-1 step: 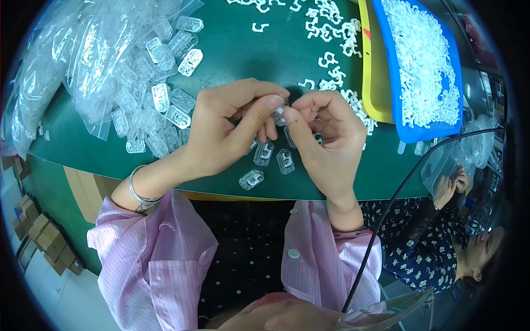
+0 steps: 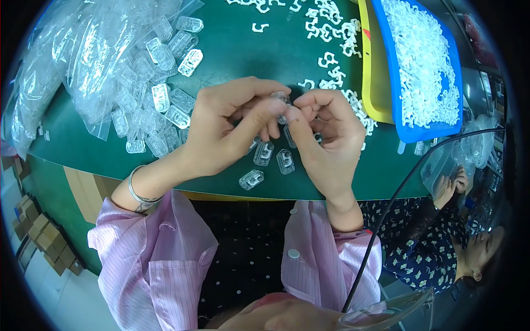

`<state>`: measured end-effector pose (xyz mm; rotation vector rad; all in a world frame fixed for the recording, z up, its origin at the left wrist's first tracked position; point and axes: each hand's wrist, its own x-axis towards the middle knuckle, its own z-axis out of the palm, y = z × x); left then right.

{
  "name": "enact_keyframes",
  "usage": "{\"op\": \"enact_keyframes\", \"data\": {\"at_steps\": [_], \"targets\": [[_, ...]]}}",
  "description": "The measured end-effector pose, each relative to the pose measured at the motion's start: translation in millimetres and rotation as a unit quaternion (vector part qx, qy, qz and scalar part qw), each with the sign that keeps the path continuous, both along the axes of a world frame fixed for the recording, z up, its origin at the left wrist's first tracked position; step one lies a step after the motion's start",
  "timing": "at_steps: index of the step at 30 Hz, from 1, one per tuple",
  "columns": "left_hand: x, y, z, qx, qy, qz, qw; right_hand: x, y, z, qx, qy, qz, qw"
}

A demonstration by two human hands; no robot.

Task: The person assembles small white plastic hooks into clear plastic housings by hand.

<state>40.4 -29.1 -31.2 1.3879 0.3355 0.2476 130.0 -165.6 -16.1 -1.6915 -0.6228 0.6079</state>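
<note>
Between my two hands is a small clear plastic case, mostly covered by fingertips. My left hand pinches it with thumb and forefinger. From the other side, the thumb and forefinger of my right hand close on it. Whether a white part sits inside this case is hard to make out. Below the hands, several clear cases with white hook-shaped pieces in them, such as this filled case, lie on the green table. Some are partly hidden behind my fingers.
A heap of clear cases spills from plastic bags at left. Loose white hook pieces lie at the far right, beside a yellow tray and a blue tray of white pieces. A black cable crosses near another person's hands.
My left thumb has shifted slightly on the clear case, and more of the case shows above the fingertips. Both hands stay in nearly the same place.
</note>
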Motion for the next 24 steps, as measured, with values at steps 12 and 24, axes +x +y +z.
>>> {"op": "enact_keyframes", "data": {"at_steps": [12,24], "targets": [[-4,14,6,-0.033,-0.004,-0.069,0.997,1,3,-4,0.103,0.095,0.026,0.990],[-4,13,7,-0.089,0.039,-0.060,0.993,4,4,-2,-0.009,0.016,0.005,1.000]]}}
